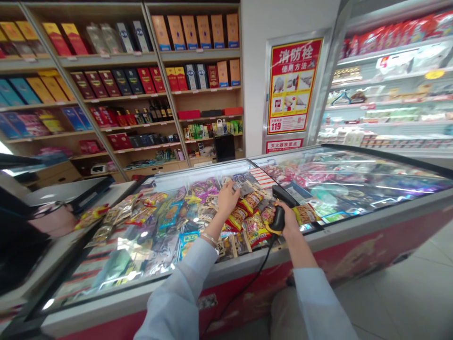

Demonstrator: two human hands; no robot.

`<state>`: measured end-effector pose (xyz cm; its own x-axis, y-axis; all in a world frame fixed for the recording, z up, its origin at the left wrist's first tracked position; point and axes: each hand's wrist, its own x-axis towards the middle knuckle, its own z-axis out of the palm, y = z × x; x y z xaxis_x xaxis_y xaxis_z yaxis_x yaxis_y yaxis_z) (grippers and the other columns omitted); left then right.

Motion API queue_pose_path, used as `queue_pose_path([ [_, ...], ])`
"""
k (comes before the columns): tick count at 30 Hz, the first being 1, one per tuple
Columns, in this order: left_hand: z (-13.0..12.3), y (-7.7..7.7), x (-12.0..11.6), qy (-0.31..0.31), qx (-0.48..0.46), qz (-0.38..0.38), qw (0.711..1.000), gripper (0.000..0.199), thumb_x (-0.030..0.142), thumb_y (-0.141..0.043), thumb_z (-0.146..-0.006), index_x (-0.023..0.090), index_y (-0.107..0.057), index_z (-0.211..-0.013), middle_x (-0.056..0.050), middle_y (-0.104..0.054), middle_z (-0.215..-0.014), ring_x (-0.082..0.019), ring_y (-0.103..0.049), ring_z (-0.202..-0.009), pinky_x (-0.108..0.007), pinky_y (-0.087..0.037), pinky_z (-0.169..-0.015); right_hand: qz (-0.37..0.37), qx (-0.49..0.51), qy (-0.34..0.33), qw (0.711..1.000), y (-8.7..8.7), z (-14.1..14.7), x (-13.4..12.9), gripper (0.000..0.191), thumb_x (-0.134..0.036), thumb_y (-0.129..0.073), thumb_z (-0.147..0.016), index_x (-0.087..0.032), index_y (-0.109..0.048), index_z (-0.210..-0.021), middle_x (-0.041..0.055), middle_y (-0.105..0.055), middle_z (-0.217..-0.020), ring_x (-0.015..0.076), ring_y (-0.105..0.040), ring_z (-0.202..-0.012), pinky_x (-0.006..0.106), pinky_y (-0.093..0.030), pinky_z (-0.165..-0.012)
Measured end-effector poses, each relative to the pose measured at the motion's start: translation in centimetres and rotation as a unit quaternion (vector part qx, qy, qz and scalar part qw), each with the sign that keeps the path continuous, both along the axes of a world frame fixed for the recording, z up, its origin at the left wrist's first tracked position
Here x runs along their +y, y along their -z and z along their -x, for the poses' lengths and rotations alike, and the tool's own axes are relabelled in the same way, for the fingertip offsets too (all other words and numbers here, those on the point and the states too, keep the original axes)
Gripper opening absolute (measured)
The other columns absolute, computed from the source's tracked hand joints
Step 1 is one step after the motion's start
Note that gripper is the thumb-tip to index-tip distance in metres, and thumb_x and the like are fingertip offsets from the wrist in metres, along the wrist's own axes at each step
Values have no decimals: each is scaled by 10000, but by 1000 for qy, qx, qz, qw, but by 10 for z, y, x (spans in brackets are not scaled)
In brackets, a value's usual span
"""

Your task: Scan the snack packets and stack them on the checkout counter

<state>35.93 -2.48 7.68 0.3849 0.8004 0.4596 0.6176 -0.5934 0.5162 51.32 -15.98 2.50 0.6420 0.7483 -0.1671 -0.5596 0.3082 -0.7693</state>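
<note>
Fingers of your right hand [289, 220] wrap round the scanner [278, 218]. Left hand [228, 196] half curled on the pile's far side; can't tell if it grips one. Packets [257, 228] overlap loosely on the freezer's [347, 257] glass, around and between your hands; one yellow packet [306, 214] just right of the scanner. Work looks partway: scanner's in hand, packets out. Left group [122, 215] lies apart; can't tell which are done, which left. Cord [262, 268] hangs over the near rim, could snag. Pink bin [53, 219] left; shelves [201, 90], poster [295, 87] far.
</note>
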Motion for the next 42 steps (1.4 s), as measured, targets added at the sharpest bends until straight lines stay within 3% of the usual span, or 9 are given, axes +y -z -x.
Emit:
queue_pose_path([
  [9, -1, -5, -5, -13, 3, 17, 1000, 399, 299, -521, -902, 189, -592, -1279, -118, -642, -1259, -245, -610, -1140, -339, -437, -987, 13, 39, -10, 999, -9, 0, -6, 163, -258, -707, -714, -187, -562, -686, -39, -547, -472, 98, -488, -359, 191, -404, -331],
  [13, 13, -18, -4, -11, -26, 8, 1000, 379, 265, -539, -885, 175, -605, -1247, -121, -664, -1217, -243, -618, -1121, -358, -436, -993, 15, 22, -14, 1000, -21, 2, -13, 206, -287, -729, -702, -197, -544, -687, -50, -540, -469, 101, -486, -351, 199, -405, -326],
  [19, 78, -50, 4, 4, -149, -31, 988, 368, 229, -561, -857, 184, -602, -1220, -108, -663, -1208, -233, -636, -1075, -379, -474, -960, -8, 3, -45, 999, -47, 26, -15, 178, -271, -710, -690, -196, -550, -714, -54, -547, -496, 97, -498, -372, 195, -428, -342],
  [23, 142, -55, 10, -11, -213, -53, 976, 325, 211, -543, -856, 194, -610, -1173, -90, -669, -1199, -214, -647, -1040, -362, -499, -913, -13, -17, -88, 996, -62, 63, 0, 193, -267, -721, -656, -189, -548, -691, -47, -547, -491, 94, -500, -376, 186, -428, -342],
  [27, 213, -40, 20, -52, -239, -54, 968, 299, 207, -535, -845, 167, -624, -1128, -103, -685, -1164, -215, -656, -1015, -383, -496, -937, -10, -44, -129, 991, -65, 111, 23, 185, -264, -729, -635, -176, -576, -693, -36, -561, -487, 92, -499, -368, 176, -408, -327],
  [34, 329, 9, 43, -157, -271, -37, 949, 288, 225, -542, -827, 169, -645, -1091, -105, -700, -1127, -227, -664, -1018, -406, -496, -958, -8, -49, -202, 978, -51, 192, 65, 165, -251, -723, -653, -172, -584, -693, -31, -565, -480, 95, -494, -355, 187, -417, -329],
  [42, 403, 55, 49, -238, -311, -1, 920, 284, 229, -545, -795, 166, -657, -1049, -102, -710, -1099, -225, -671, -988, -387, -493, -957, 4, -56, -252, 966, -30, 273, 95, 178, -256, -745, -634, -166, -594, -661, -22, -563, -470, 94, -487, -360, 190, -401, -329],
])
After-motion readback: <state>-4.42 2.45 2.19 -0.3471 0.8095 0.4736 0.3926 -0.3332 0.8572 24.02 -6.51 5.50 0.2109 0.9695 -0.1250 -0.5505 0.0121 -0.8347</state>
